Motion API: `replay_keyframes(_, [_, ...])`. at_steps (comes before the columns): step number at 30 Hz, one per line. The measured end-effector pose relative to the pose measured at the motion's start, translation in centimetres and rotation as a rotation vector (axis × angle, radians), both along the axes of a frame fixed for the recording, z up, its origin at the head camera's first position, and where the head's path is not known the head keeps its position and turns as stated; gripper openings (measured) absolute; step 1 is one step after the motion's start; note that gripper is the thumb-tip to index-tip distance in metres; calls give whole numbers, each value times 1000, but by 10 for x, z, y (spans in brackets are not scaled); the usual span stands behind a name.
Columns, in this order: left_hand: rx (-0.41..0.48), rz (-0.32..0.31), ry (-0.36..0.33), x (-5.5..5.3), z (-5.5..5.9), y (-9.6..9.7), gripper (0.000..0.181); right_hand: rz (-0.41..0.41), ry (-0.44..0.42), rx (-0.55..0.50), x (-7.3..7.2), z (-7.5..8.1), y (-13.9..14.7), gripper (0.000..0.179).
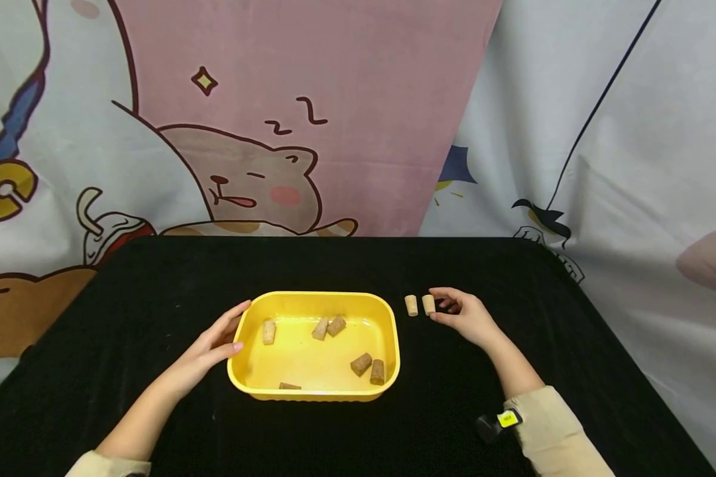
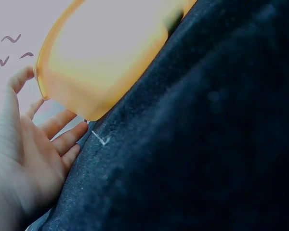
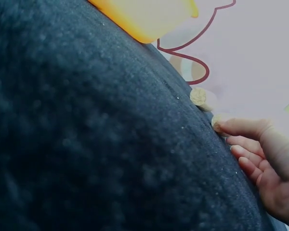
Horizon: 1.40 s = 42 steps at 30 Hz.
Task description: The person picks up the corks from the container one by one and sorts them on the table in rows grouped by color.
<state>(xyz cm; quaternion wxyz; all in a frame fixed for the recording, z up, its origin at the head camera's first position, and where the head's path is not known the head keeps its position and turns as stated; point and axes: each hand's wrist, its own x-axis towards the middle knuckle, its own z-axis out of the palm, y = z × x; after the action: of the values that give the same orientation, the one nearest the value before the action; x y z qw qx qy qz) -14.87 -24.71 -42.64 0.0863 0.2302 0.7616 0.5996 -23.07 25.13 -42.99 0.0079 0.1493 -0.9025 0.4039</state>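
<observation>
"Hands: how do they stand?"

"Loosely spread, the person's left hand (image 1: 199,351) touches the left end of the yellow plastic tub (image 1: 304,359), with its thumb by the rim; I see nothing gripped in it. As for the right hand (image 1: 468,321), it pinches a pale tapered cork (image 1: 428,304) between thumb and forefinger, the other fingers loosely bent."

"Which way does that cork lie from each hand?"

"It is right at the fingertips of the right hand, on that hand's left side, outside the tub and off its right end, near the far corner. So the right hand is clearly the nearer; the whole tub separates the cork from the left hand."

"And its long axis?"

"Roughly away from the person. Its thumb side is the near end, the forefinger side the far end. I can't tell whether the cork bears on the black cloth (image 1: 441,384)."

"Anything in between?"

"Yes: a 2nd cork (image 1: 411,305), just beside it on the left, almost parallel, with a narrow gap. That puts it between the pinched cork and the tub. Inside the tub are 6 more corks (image 1: 268,332), 1 partly hidden by the near rim."
</observation>
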Motion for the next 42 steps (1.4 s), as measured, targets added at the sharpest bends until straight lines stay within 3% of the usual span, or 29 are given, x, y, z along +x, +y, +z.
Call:
replay_keyframes(9, [11,-26,26,-1,3,0,60,-47,26,1,6,15,-5,51])
replay_keyframes(17, [0,-16,17,-1,3,0,59,-17,111,-86,12,33,-19,45])
replay_keyframes(24, [-3,-21,22,-2,3,0,59,-12,129,-168,25,49,-38,44])
replay_keyframes(29, [7,-38,30,-2,2,0,59,-6,141,-219,35,58,-55,41])
replay_keyframes(42, [4,-28,35,1,3,-1,59,110,157,-270,60,81,-118,35])
